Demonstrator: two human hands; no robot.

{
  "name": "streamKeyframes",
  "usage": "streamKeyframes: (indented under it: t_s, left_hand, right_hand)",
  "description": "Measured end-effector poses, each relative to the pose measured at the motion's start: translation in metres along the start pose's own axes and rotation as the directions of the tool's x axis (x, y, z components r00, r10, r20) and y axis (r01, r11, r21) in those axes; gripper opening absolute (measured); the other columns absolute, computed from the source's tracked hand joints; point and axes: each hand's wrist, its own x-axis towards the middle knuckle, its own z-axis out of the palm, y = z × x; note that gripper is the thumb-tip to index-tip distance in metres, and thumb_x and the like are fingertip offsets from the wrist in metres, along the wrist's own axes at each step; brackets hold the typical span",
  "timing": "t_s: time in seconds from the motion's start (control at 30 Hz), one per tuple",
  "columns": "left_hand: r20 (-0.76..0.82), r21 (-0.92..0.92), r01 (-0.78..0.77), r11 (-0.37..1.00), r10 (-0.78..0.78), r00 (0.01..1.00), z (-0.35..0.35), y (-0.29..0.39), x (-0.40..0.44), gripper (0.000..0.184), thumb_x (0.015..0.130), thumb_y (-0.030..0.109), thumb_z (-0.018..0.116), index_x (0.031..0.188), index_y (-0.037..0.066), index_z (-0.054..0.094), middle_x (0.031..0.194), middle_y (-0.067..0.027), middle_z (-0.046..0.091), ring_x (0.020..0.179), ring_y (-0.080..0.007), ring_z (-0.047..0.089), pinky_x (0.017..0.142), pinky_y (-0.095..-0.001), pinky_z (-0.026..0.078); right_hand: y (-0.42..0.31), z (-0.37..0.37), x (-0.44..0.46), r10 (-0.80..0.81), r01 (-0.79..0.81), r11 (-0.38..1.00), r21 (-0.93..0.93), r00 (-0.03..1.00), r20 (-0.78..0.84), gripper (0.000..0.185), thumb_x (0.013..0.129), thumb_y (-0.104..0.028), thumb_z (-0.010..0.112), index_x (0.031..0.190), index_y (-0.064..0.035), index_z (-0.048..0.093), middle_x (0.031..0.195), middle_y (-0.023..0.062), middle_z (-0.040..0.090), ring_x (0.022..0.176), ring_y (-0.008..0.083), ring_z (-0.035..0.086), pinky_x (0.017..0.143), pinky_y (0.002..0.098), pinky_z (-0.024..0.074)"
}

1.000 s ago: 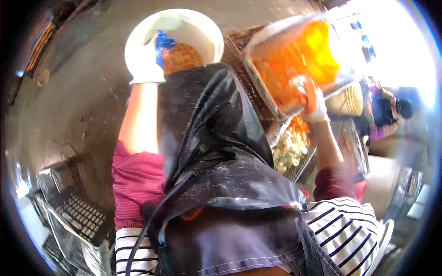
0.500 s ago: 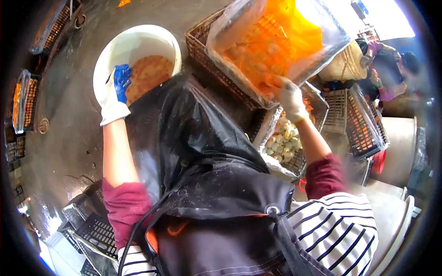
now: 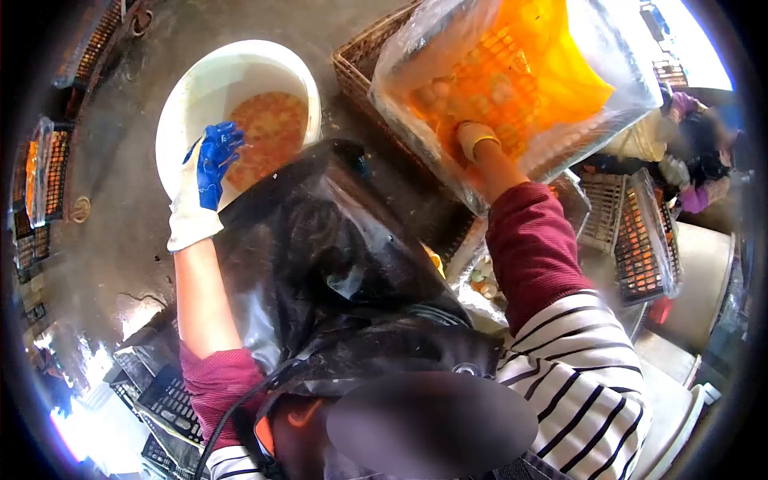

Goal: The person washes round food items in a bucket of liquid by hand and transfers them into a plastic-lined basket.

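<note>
My left hand (image 3: 210, 172), in a white glove with a blue coated palm, is over the near side of a white bucket (image 3: 186, 112). Its fingers are apart, with nothing visible in them. Cloudy orange liquid (image 3: 268, 128) with small pale pieces lies in the bucket. My right hand (image 3: 478, 140), in a whitish glove, reaches down into a crate lined with clear plastic (image 3: 400, 68). Inside are an orange sheet or bag (image 3: 552, 56) and pale roundish pieces (image 3: 456, 92) whose kind I cannot make out. The right fingertips are hidden among them.
Below the lined crate, another plastic-lined crate (image 3: 472, 280) with pale pieces is partly covered by my arm. A dark apron (image 3: 320, 232) covers my lap. More black crates (image 3: 640, 248) stand at right, near another person (image 3: 700, 148). Stacked crates (image 3: 172, 396) stand at lower left.
My right hand has moved forward and left, from the lined crate's near edge down into its contents. My left hand has shifted slightly down and its fingers have turned right.
</note>
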Motion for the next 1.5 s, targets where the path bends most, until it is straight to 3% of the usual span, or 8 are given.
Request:
streamKeyframes:
  t_s: [0.2, 0.3, 0.43, 0.8, 0.9, 1.03, 1.1, 1.5]
  left_hand:
    - [-0.030, -0.019, -0.025, 1.000, 0.024, 0.999, 0.005, -0.006, 0.002, 0.035, 0.093, 0.027, 0.049, 0.112, 0.000, 0.058, 0.106, -0.0113, 0.064, 0.097, -0.0201, 0.060, 0.086, -0.0312, 0.046]
    - [-0.122, 0.061, -0.077, 0.995, 0.084, 0.989, 0.006, -0.002, 0.000, 0.034, 0.093, 0.026, 0.050, 0.112, -0.001, 0.057, 0.102, -0.0108, 0.064, 0.096, -0.0199, 0.061, 0.086, -0.0325, 0.047]
    - [-0.129, 0.064, -0.189, 0.980, 0.196, 0.972, 0.024, 0.014, -0.019, 0.032, 0.094, 0.023, 0.046, 0.105, -0.003, 0.060, 0.095, -0.0129, 0.066, 0.085, -0.0190, 0.064, 0.073, -0.0292, 0.050]
    - [-0.053, 0.180, -0.364, 0.914, 0.378, 0.924, 0.015, 0.012, -0.032, 0.028, 0.093, 0.024, 0.049, 0.102, 0.000, 0.062, 0.094, -0.0109, 0.065, 0.090, -0.0186, 0.060, 0.077, -0.0296, 0.047]
    - [-0.028, -0.116, -0.279, 0.953, 0.278, 0.960, 0.012, -0.001, -0.017, 0.025, 0.093, 0.019, 0.050, 0.104, -0.001, 0.060, 0.096, -0.0099, 0.063, 0.091, -0.0184, 0.059, 0.080, -0.0284, 0.047]
    - [-0.029, -0.164, -0.311, 0.936, 0.311, 0.950, 0.009, -0.011, -0.010, 0.026, 0.093, 0.014, 0.049, 0.112, -0.002, 0.056, 0.103, -0.0116, 0.061, 0.095, -0.0184, 0.058, 0.085, -0.0264, 0.047]
    - [-0.029, 0.235, -0.354, 0.905, 0.370, 0.929, 0.012, -0.005, -0.013, 0.027, 0.093, 0.014, 0.048, 0.114, -0.001, 0.055, 0.103, -0.0125, 0.061, 0.096, -0.0182, 0.058, 0.085, -0.0264, 0.047]
    - [-0.115, -0.380, -0.419, 0.825, 0.407, 0.906, 0.035, 0.036, -0.053, 0.029, 0.092, 0.013, 0.051, 0.118, 0.000, 0.054, 0.111, -0.0056, 0.058, 0.102, -0.0135, 0.053, 0.088, -0.0239, 0.046]
  right_hand:
    - [0.004, -0.056, -0.049, -0.366, 0.323, 0.925, -0.201, 0.900, -0.236, 0.033, 0.078, -0.014, 0.057, 0.109, -0.0026, 0.060, 0.112, 0.0191, 0.059, 0.102, 0.0338, 0.058, 0.084, 0.0382, 0.0476]
    - [-0.051, -0.082, -0.063, -0.320, 0.486, 0.823, 0.295, 0.824, -0.467, 0.028, 0.084, -0.022, 0.054, 0.105, -0.0043, 0.061, 0.105, 0.0163, 0.062, 0.095, 0.0291, 0.060, 0.081, 0.0360, 0.0470]
    - [-0.139, -0.130, -0.090, -0.355, 0.542, -0.053, 0.839, 0.775, -0.523, 0.021, 0.086, -0.022, 0.055, 0.102, -0.0090, 0.061, 0.093, 0.0069, 0.064, 0.088, 0.0160, 0.058, 0.076, 0.0278, 0.0451]
    - [-0.228, -0.177, -0.096, -0.439, 0.702, -0.120, 0.702, 0.597, -0.672, 0.039, 0.088, -0.027, 0.057, 0.121, -0.0066, 0.054, 0.096, 0.0065, 0.063, 0.089, 0.0122, 0.061, 0.072, 0.0257, 0.0458]
    - [-0.236, -0.167, -0.080, -0.423, 0.774, 0.330, 0.541, 0.634, -0.648, 0.037, 0.089, -0.027, 0.056, 0.119, -0.0061, 0.055, 0.090, 0.0039, 0.064, 0.084, 0.0103, 0.060, 0.074, 0.0253, 0.0451]
    - [-0.241, -0.155, -0.075, -0.332, 0.437, 0.256, 0.862, 0.878, -0.346, 0.032, 0.090, -0.028, 0.055, 0.108, -0.0033, 0.060, 0.092, 0.0040, 0.065, 0.084, 0.0090, 0.059, 0.077, 0.0211, 0.0436]
    - [-0.248, -0.160, -0.077, -0.425, 0.454, 0.129, 0.882, 0.828, -0.364, 0.031, 0.088, -0.028, 0.059, 0.107, -0.0035, 0.057, 0.094, 0.0036, 0.060, 0.083, 0.0092, 0.058, 0.073, 0.0187, 0.0434]
    - [-0.293, -0.159, -0.103, -0.711, 0.487, -0.277, 0.829, 0.476, -0.517, 0.032, 0.092, -0.014, 0.052, 0.121, -0.0015, 0.050, 0.116, 0.0093, 0.054, 0.105, 0.0153, 0.051, 0.088, 0.0267, 0.0444]
